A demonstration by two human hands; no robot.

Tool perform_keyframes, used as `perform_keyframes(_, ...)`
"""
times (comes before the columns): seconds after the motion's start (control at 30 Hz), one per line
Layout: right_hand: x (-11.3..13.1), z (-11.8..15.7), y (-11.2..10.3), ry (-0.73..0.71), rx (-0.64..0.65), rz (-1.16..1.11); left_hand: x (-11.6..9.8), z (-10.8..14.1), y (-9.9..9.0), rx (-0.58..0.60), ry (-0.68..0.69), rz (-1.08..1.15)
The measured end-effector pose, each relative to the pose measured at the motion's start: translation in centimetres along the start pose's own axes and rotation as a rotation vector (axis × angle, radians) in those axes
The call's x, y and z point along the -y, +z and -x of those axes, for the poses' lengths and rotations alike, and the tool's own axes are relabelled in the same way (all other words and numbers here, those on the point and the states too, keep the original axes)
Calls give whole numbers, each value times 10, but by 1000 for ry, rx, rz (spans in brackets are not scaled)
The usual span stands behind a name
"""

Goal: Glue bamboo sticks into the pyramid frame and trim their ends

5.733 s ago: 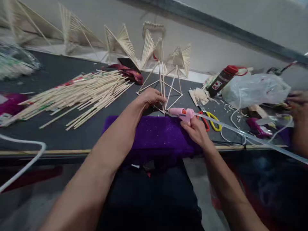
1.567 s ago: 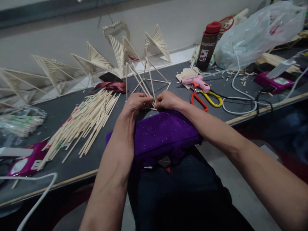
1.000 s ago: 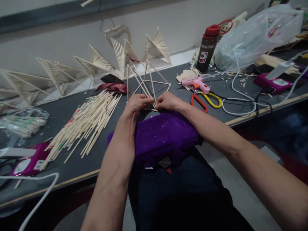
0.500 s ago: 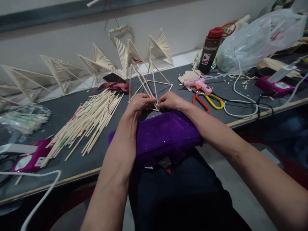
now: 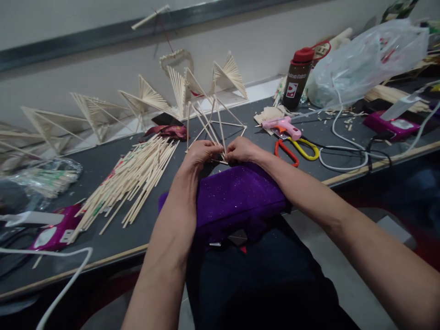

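Observation:
A frame of thin wooden sticks (image 5: 222,122) stands on the dark table in front of me. My left hand (image 5: 203,152) pinches the frame at its near corner, where several sticks meet. Right beside it, my right hand (image 5: 240,150) has its fingers closed on the same corner. The fingertips are close together and partly hide the joint. A purple cushion (image 5: 237,197) lies under my forearms. Left of the frame is a pile of loose sticks (image 5: 127,178).
Finished stick shapes (image 5: 228,75) line the wall. To the right are a pink glue gun (image 5: 280,126), scissors (image 5: 287,152), a dark bottle (image 5: 297,82), a plastic bag (image 5: 367,59) and white cables (image 5: 338,168). A magenta device (image 5: 60,229) sits at the left.
The view has tilted, so the background appears lower and the left part shifted right. Both hands stay closed on the stick frame's near corner, with hardly any movement.

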State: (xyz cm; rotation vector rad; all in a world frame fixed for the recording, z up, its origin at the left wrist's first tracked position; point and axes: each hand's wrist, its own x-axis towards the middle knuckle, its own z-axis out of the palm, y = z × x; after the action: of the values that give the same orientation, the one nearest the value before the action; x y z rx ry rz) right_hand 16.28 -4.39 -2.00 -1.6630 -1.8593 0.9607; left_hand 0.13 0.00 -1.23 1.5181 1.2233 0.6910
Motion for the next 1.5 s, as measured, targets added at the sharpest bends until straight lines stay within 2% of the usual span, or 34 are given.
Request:
perform_keyframes(0.33,5,6,-3,-12,7,46,0,0,-5,56,-1,76)
perform_keyframes(0.5,6,5,-3,-2,17,68,-2,1,-7,-16,20,143)
perform_keyframes(0.7,3,2,-2,-9,23,64,-7,5,-5,-109,76,67)
perform_keyframes(0.87,1,1,-1,-14,15,45,-7,4,-4,-98,85,44)
perform_keyframes(1.0,1,2,-2,-24,66,-55,-8,4,-3,-102,77,52)
perform_keyframes(1.07,0,3,-6,-33,51,-84,-9,5,-2,-107,77,60)
perform_keyframes(1.13,-3,3,-11,-60,-57,-3,-10,6,-2,-105,75,71)
perform_keyframes(1.2,-7,2,-16,-64,-207,186,-11,6,-2,-104,73,75)
perform_keyframes(1.27,-11,1,-22,-19,-286,403,-11,7,-2,-105,75,74)
perform_keyframes(1.37,-15,0,-26,13,-252,628,-9,6,-3,-108,93,83)
perform_keyframes(1.5,-13,-2,-24,-37,-196,733,-5,4,-8,-106,125,82)
